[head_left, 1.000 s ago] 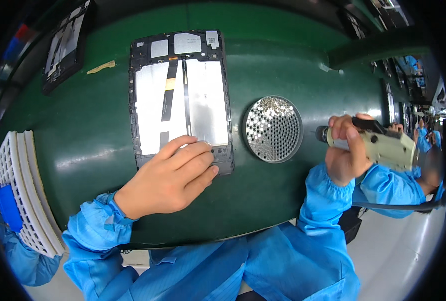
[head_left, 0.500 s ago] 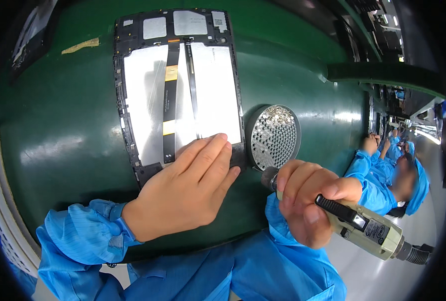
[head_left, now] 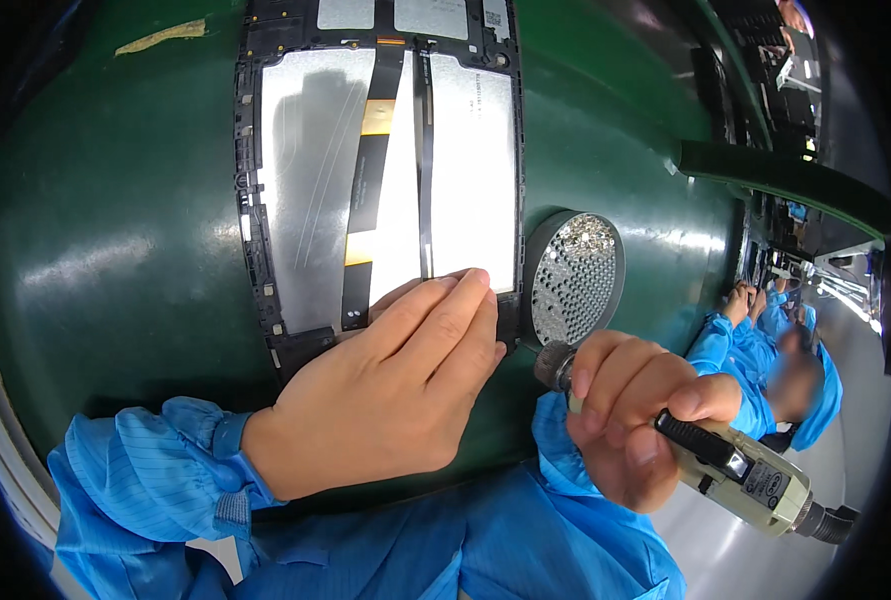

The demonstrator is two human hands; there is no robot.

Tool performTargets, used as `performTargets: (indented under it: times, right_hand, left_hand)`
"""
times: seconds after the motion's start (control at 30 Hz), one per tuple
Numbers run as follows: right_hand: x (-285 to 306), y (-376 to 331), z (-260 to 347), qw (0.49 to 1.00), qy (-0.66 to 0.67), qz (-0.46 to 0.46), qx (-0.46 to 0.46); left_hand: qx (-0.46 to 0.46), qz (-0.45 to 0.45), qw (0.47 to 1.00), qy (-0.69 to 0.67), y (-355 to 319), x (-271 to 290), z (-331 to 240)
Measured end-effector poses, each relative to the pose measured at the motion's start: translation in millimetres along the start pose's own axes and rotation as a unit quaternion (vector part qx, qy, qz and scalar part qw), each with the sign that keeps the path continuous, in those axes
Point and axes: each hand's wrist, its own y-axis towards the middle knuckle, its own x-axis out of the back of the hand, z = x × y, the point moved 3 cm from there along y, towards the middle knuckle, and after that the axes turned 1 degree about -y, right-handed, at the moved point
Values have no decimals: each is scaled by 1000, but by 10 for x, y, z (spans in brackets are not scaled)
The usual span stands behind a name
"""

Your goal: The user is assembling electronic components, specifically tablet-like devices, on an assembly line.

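Observation:
My left hand [head_left: 390, 385] lies palm down across the lower edge of an opened tablet body [head_left: 300, 200], its fingers stretched out. The tablet has a black frame and silver inner plates. A black flat ribbon cable [head_left: 368, 185] with gold patches runs down it, beside a thinner black cable [head_left: 424, 160]. My left hand hides the lower ends of both and part of the bottom edge. To the right, my right hand [head_left: 645, 415] is closed around a cream electric screwdriver [head_left: 745, 478] with a black lever. Its metal nose [head_left: 555, 365] points left, near the tablet's lower right corner; no bit tip is discernible.
A round metal dish [head_left: 620, 275] with a perforated insert and small shiny screws stands right of the tablet on the green work surface [head_left: 145, 320]. A tan strip [head_left: 161, 37] lies at far left. Another person in blue [head_left: 730, 350] works at the right, beyond a dark green bar [head_left: 785, 180].
The tablet appears larger and higher in the picture, its top now cut off. Dish, hands and screwdriver appear slightly farther right or lower. Both hands keep the same pose.

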Motion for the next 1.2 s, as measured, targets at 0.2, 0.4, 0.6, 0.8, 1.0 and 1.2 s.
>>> performTargets:
  times: [0.2,0.4,0.6,0.8,1.0,1.2]
  right_hand:
    - [-29,-9,-16,1000,4,-14,1]
    - [-33,9,-21,1000,-11,8,9]
    - [21,-13,-36,1000,-4,5,16]
    - [652,30,133,995,-23,-80,57]
    - [617,32,-30,992,33,-111,41]
    - [511,98,-206,995,18,-88,31]
  left_hand:
    - [-9,0,1000,11,-12,-12,4]
    - [3,4,1000,1,-15,42,4]
    - [-4,5,999,-37,70,95,75]
    - [-59,38,991,-114,88,125,225]
    - [-53,60,995,-61,64,75,30]
    - [-38,53,995,-75,62,87,60]
